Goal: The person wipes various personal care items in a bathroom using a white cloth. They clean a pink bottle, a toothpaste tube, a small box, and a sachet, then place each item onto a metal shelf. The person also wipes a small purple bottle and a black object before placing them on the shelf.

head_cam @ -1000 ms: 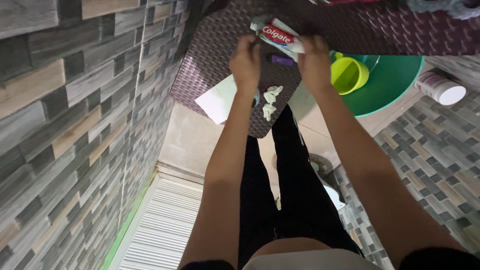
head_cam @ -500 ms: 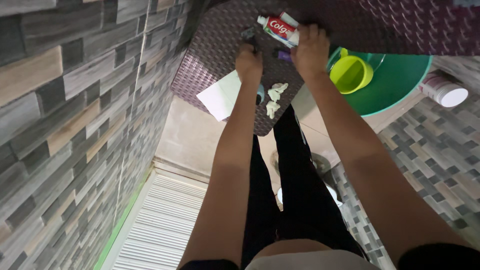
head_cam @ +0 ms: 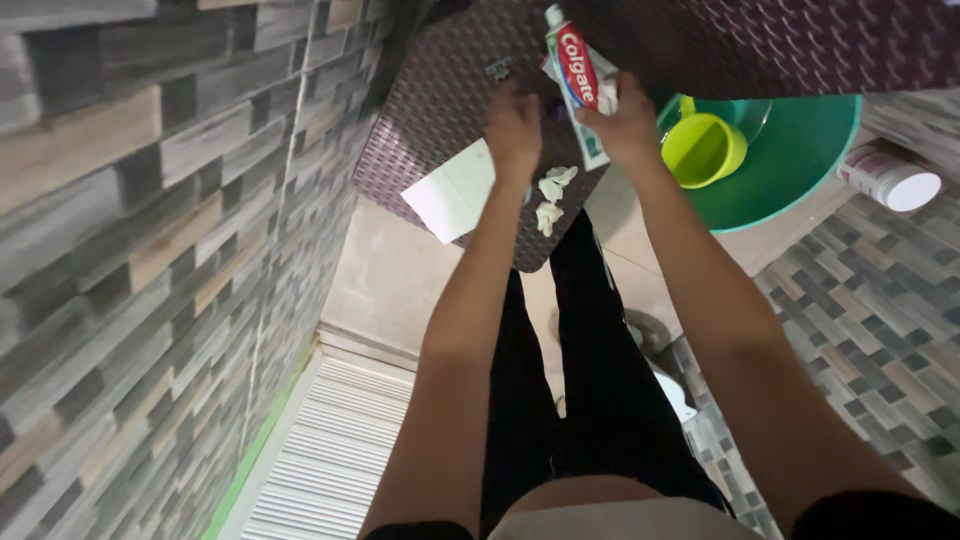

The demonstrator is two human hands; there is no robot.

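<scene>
Grey and tan wall tiles [head_cam: 150,220] flank a dark woven table [head_cam: 440,110] above a pale floor [head_cam: 400,290]. On it lie a white paper sheet [head_cam: 455,190] and crumpled white scraps [head_cam: 552,200]. The right hand [head_cam: 625,125] is clamped on a red, white and green toothpaste tube [head_cam: 575,70], which rises tilted from the grip, cap outward. The left hand [head_cam: 512,125] hovers just beside it with fingers curled together, over the scraps. Near the right hand, a lime cup [head_cam: 705,150] sits in a green basin [head_cam: 800,170]; a white-lidded jar [head_cam: 890,180] lies beyond.
</scene>
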